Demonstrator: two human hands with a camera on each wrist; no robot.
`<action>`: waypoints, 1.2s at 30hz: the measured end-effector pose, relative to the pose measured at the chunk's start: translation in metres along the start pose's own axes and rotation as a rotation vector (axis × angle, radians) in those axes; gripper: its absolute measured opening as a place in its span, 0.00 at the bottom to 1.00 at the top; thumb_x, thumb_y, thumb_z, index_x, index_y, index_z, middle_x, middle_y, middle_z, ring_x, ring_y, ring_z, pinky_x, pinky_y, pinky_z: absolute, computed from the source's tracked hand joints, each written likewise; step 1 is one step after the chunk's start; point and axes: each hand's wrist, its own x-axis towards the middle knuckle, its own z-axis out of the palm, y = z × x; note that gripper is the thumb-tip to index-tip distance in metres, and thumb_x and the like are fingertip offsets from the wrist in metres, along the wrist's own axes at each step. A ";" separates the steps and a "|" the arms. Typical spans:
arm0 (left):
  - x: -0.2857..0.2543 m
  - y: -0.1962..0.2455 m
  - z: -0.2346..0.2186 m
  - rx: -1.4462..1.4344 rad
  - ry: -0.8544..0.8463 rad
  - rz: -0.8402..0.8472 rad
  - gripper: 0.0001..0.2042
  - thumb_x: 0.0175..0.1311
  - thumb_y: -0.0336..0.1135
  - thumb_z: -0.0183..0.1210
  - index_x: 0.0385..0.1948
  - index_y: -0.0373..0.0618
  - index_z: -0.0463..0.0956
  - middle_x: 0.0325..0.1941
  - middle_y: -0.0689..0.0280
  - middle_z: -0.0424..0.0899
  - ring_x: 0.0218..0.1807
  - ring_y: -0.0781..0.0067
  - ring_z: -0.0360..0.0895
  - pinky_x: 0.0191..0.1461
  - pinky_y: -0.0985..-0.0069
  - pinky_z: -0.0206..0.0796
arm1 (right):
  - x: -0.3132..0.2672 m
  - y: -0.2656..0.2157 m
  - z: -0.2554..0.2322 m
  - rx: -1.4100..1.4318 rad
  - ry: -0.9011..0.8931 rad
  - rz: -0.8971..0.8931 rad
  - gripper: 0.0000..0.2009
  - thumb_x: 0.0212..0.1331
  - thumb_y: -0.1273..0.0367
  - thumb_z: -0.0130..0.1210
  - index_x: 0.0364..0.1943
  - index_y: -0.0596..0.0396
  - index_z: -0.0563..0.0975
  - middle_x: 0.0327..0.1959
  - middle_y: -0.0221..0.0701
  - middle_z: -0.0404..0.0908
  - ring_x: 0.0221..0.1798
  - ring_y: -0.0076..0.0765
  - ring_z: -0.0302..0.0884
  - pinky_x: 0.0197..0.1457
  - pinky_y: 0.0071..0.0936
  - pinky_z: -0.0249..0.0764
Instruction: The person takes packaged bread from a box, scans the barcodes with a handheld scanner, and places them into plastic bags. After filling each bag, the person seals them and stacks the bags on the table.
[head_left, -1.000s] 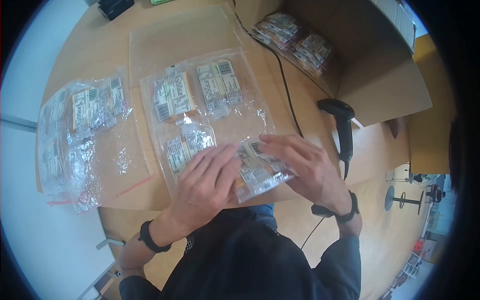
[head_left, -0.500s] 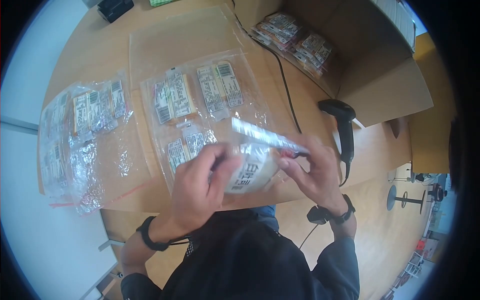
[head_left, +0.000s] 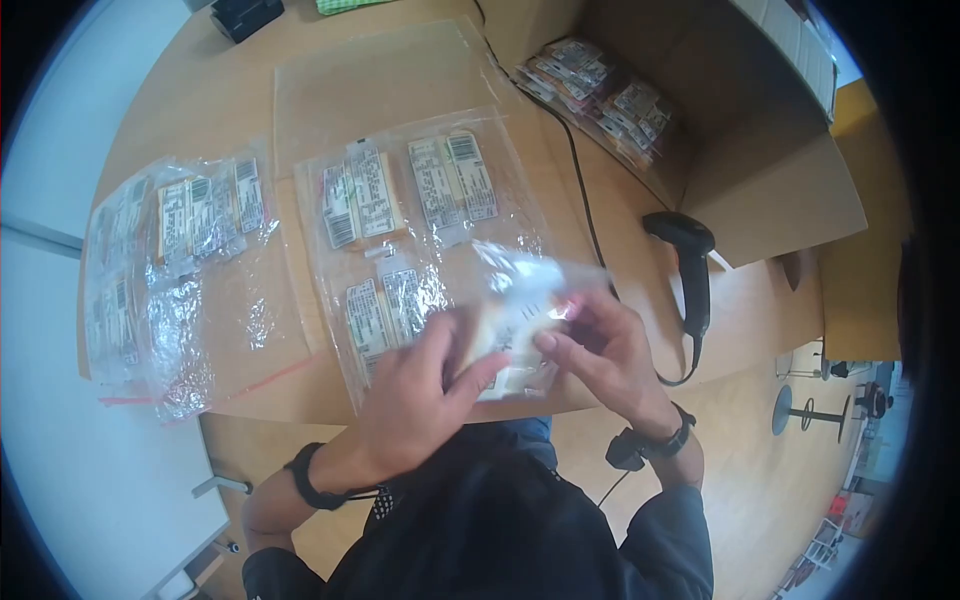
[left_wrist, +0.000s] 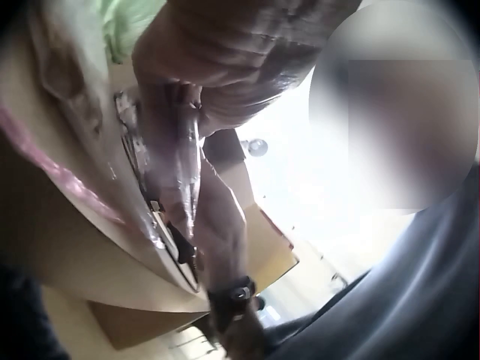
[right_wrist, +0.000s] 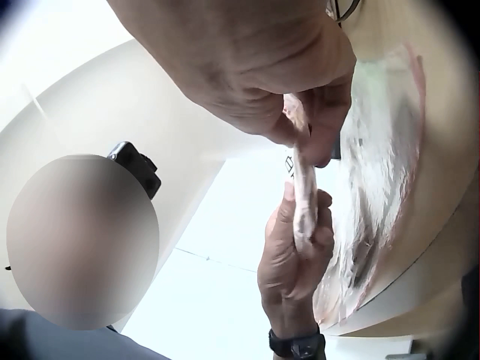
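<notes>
Both hands hold a clear-wrapped packet of sliced white bread [head_left: 512,325] above the table's near edge. My left hand [head_left: 415,400] grips its left side, thumb on the printed face. On the other side my right hand [head_left: 605,355] pinches the packet near a red-marked corner. Edge-on, the packet [right_wrist: 304,191] looks thin in the right wrist view, between fingers and thumbs. Beneath it lies a large clear plastic bag [head_left: 520,215] with labelled bread packets [head_left: 362,195], label side up. The held packet overlaps its lower right part.
Another clear bag [head_left: 255,325] with several packets and a red strip lies to the left. A flat clear sheet [head_left: 380,80] is farther back. On the right are a black barcode scanner [head_left: 690,275], its cable [head_left: 585,190] and a cardboard box [head_left: 780,190] containing stacked packets [head_left: 640,115].
The bread packet lay label up on the large bag under both hands. Now it is raised and turned over, its printed face up, with my thumbs on it.
</notes>
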 end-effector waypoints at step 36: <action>0.016 -0.009 0.004 -0.334 -0.031 0.246 0.20 0.78 0.35 0.54 0.65 0.32 0.67 0.52 0.54 0.86 0.54 0.73 0.82 0.58 0.72 0.73 | -0.056 -0.018 -0.058 -0.702 0.442 -0.405 0.37 0.54 0.77 0.66 0.71 0.58 0.66 0.53 0.43 0.85 0.52 0.43 0.87 0.59 0.36 0.80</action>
